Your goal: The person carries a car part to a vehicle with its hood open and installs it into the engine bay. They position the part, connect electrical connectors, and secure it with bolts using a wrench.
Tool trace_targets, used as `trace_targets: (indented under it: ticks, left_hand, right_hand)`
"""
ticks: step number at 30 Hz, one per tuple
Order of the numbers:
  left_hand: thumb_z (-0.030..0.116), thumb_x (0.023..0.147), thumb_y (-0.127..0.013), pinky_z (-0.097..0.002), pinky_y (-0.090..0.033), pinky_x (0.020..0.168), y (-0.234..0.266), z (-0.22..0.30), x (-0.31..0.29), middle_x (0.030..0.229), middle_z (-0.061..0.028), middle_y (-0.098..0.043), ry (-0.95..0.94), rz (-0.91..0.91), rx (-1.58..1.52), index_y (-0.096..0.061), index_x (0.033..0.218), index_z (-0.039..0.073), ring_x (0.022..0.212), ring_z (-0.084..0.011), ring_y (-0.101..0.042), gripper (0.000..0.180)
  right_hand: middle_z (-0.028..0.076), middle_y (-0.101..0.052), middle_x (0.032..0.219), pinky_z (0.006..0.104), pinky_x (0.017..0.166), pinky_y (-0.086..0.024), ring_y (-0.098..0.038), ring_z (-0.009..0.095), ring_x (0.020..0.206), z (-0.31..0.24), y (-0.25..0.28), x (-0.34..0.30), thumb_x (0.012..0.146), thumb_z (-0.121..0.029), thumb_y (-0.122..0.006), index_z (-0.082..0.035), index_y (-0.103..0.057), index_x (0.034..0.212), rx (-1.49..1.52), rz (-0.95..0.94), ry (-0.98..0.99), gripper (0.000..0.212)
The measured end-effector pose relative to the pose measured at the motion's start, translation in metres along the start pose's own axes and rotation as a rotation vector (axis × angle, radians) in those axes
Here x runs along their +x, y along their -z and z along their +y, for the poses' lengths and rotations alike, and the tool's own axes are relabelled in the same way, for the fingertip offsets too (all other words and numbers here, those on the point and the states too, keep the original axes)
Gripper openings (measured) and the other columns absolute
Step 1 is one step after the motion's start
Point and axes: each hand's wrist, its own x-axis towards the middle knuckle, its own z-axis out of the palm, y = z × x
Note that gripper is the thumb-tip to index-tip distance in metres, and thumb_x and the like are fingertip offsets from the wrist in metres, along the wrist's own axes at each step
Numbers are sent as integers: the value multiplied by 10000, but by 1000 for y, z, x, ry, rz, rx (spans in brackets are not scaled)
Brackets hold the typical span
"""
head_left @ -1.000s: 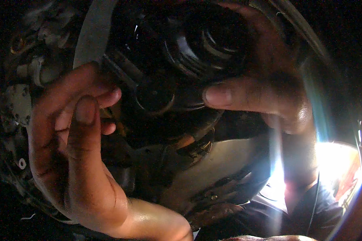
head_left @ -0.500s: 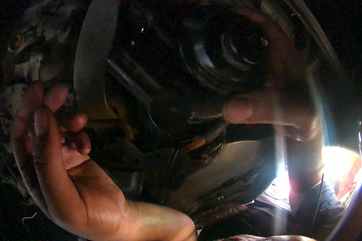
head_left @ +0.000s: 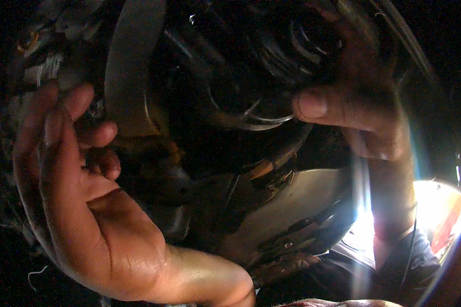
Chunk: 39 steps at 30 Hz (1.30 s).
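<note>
Left grip (head_left: 87,217): half-curled, upright | right grip (head_left: 369,110): thumb pointing left

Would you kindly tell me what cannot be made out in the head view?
Head view:
Right hand: most fingers lost in deep shadow, so its grip is unclear.
Dark ringed part: outline swallowed by darkness.
Grey curved band: upper end cut off by the top edge.
Bright patch: detail washed out by glare.

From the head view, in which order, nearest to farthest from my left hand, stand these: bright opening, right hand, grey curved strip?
Across the picture, from the left hand:
1. Grey curved strip, just right of the fingertips.
2. Right hand, right of centre.
3. Bright opening, lower right.
</note>
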Motion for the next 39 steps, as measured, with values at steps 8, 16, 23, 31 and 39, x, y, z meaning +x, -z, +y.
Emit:
trace_targets:
  ticks: [8,16,23,31,39]
  left_hand:
    - [204,994,-617,-264,-435,788,-3,-2,0,1315,-109,-699,-56,-53,113,-715,1254,10,984,-145,-636,339]
    - [252,922,-781,-256,-432,793,-20,6,-7,1043,-87,-761,78,-233,50,-758,1132,-9,911,-97,-633,336]
    - [309,894,-801,-265,-410,780,-12,11,-4,1034,-83,-772,42,-222,174,-767,1059,3,906,-96,-603,348]
    - [297,907,-780,-261,-380,763,-16,17,-9,1043,-87,-781,44,-259,160,-767,1020,21,852,-84,-582,298]
    - [225,882,-796,-230,-389,718,-25,27,-39,1059,-93,-783,128,-309,73,-760,1018,50,849,-72,-607,224]
  right_hand:
    - [208,-529,1429,467,1183,-398,-512,273,1352,-3,-6,-5,808,-71,-893,31,-265,1502,-26,-18,-31,942]
    - [207,-533,1423,466,1180,-401,-515,270,1348,-4,-8,-11,817,-73,-887,33,-281,1494,-70,-38,-81,915]
    - [206,-537,1418,465,1179,-404,-518,268,1345,-13,-14,-13,824,-75,-881,34,-294,1487,-114,-63,-134,892]
    - [205,-541,1413,464,1176,-407,-521,265,1341,-17,-20,-12,833,-77,-874,35,-310,1479,-207,-92,-252,865]
    - [197,-561,1383,453,1153,-429,-542,263,1319,-69,-21,-27,832,-59,-865,29,-348,1452,-87,-136,-406,812]
